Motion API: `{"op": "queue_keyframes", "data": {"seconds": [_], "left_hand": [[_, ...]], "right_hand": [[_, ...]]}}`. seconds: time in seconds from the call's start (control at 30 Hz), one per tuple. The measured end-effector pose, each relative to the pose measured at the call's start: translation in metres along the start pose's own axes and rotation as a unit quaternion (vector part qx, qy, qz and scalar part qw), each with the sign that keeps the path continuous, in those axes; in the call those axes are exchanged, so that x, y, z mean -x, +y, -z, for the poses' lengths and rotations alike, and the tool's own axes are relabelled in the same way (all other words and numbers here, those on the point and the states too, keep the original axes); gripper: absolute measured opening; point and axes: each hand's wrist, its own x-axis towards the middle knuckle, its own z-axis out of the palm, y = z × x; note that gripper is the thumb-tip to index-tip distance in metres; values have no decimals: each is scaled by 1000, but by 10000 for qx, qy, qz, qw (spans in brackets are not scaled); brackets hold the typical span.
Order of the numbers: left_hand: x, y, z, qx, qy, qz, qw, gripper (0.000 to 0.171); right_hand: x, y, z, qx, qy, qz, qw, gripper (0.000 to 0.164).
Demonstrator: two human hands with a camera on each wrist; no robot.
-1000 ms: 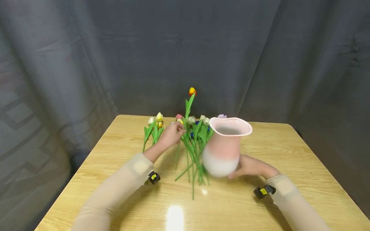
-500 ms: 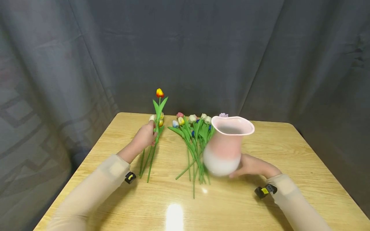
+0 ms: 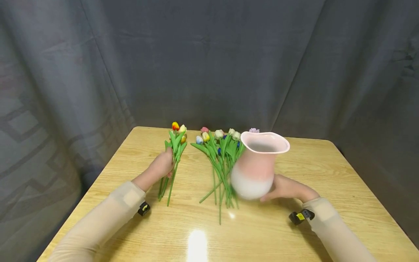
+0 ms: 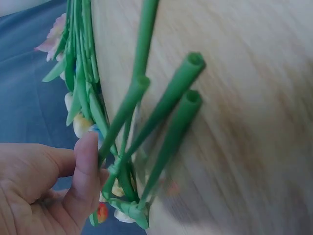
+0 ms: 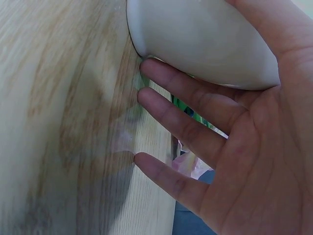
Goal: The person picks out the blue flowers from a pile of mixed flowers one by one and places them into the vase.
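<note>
My left hand (image 3: 162,165) pinches the stem of a red-and-yellow artificial tulip (image 3: 175,126) between thumb and fingers, low over the left side of the table. In the left wrist view its green stem (image 4: 120,115) sticks out past my fingers. White and yellow tulips (image 3: 182,128) lie right beside it, partly hidden by its leaves. My right hand (image 3: 286,187) holds a pink-and-white vase (image 3: 252,171) low on its right side. The right wrist view has the vase's white lower body (image 5: 205,44) between thumb and fingers, its other fingers spread above the table.
A bunch of mixed tulips (image 3: 226,153), white, blue, pink and yellow, lies mid-table with stems crossing, partly behind the vase. A lilac flower (image 3: 254,130) shows past the vase's rim. The wooden table (image 3: 147,233) ends before a grey curtain (image 3: 209,65).
My left hand has carried the red-and-yellow tulip leftward from the middle bunch, then lowered it beside the white and yellow tulips. My right hand and the vase have stayed nearly still.
</note>
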Motion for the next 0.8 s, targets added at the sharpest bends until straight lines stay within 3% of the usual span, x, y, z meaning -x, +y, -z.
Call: {"op": "queue_keyframes", "data": {"seconds": [0.23, 0.47, 0.67, 0.73, 0.8], "left_hand": [[-5, -2, 0, -18, -392, 335, 9987, 69], [-12, -3, 5, -176, -966, 657, 9930, 74], [-16, 2, 16, -1473, -1206, 468, 9806, 69], [-17, 10, 23, -1875, -1056, 409, 9757, 67], [-20, 20, 31, -1932, -694, 347, 9781, 64]], "right_hand": [[0, 3, 0, 28, 3, -16, 10000, 85], [0, 4, 1, 81, -5, -16, 10000, 84], [-1, 2, 1, 91, -44, -10, 9999, 83], [-1, 0, 1, 76, -42, -17, 10000, 82], [0, -1, 1, 67, -25, -28, 10000, 83]]}}
